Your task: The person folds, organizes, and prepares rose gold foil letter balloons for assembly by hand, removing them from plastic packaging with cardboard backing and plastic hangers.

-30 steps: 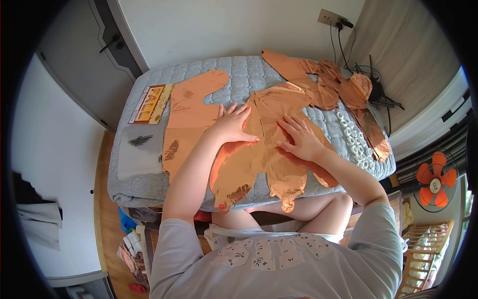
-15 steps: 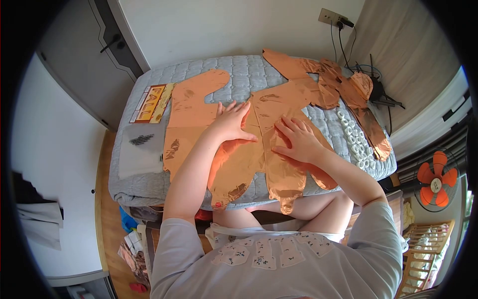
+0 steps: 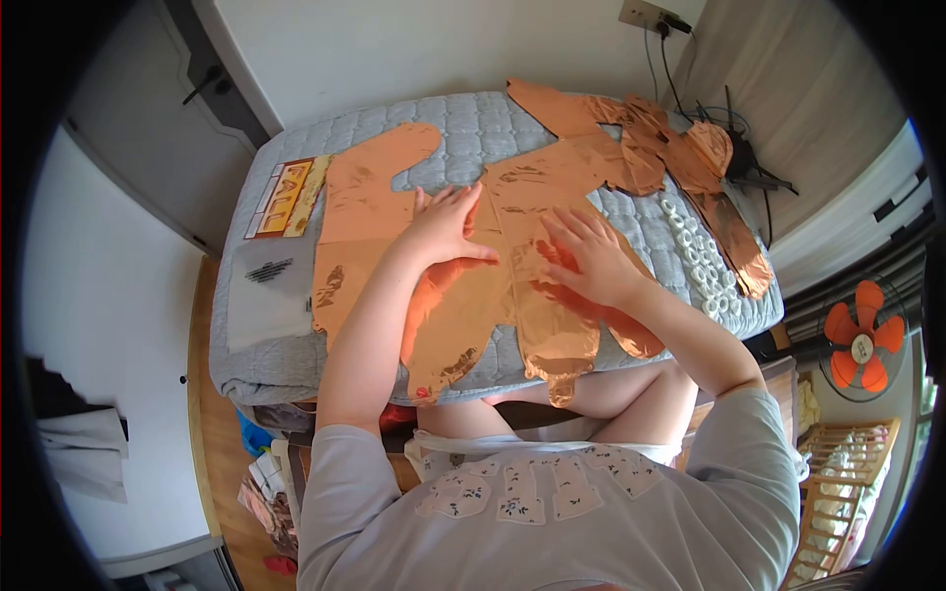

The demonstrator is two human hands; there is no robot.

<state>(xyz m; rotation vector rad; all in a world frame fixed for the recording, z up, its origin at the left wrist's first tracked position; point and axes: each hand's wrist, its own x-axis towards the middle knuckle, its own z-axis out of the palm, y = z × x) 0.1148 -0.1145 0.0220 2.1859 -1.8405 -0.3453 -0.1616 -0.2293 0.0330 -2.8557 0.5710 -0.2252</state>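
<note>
Flat, deflated copper-coloured foil balloons lie spread on the quilted mattress before me. My left hand rests palm down on the foil near the middle, thumb spread to the right and fingers pointing away from me. To its right, my right hand is over the balloon to the right of the centre line, fingers stretched out and thumb apart. Orange reflections of both hands show in the shiny foil. Rounded ends with a small tab reach the mattress's near edge.
Printed card and a translucent bag lie at left on the mattress. Rolls of white ribbon or tape are at right, beside crumpled foil. A black router and an orange-bladed fan stand further right.
The view has tilted slightly, so everything sits a little higher and further left. My right hand has slid slightly right across the foil; my left hand stays in about the same place.
</note>
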